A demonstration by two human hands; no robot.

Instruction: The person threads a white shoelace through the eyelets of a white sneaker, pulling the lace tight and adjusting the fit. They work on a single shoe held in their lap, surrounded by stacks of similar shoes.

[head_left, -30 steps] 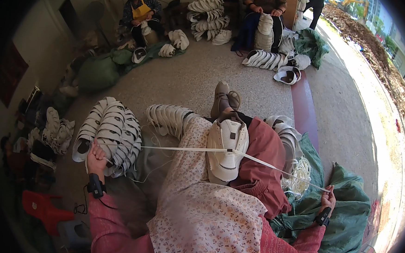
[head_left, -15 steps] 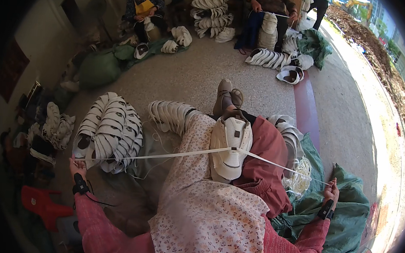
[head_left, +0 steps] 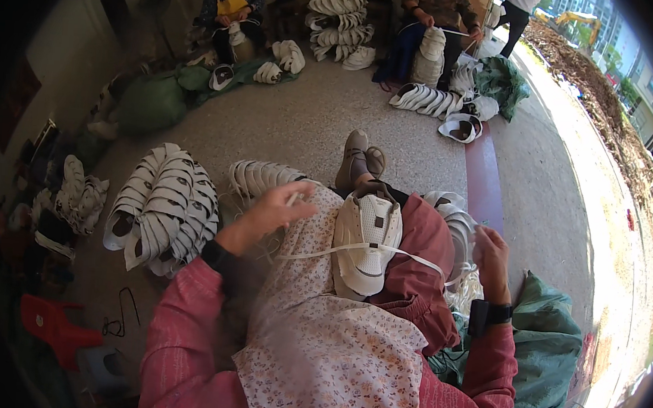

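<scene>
A cream and white shoe upper [head_left: 368,236] rests on my lap, toe toward me. A flat white shoelace [head_left: 314,253] runs through it at the tongue, its two sides hanging slack. To the left of the shoe, my left hand [head_left: 278,207] is raised, thumb and fingers closed on a white bit of the lace. My right hand [head_left: 492,260] is up at the right of the shoe, fingers pinched on the lace's other side; the end there is hard to make out. A flowered apron [head_left: 332,354] covers my lap.
Nested shoe uppers [head_left: 168,208] stand on the floor at the left; more uppers [head_left: 264,178] lie beyond my knee. On the right are a bundle of white laces [head_left: 469,295] and a green sack [head_left: 546,344]. A red stool [head_left: 57,330] stands at lower left. Two people sit working at the back.
Both hands have come inward and up from far out at the sides, the left one much further. The lace, stretched taut before, now sags on both sides of the shoe.
</scene>
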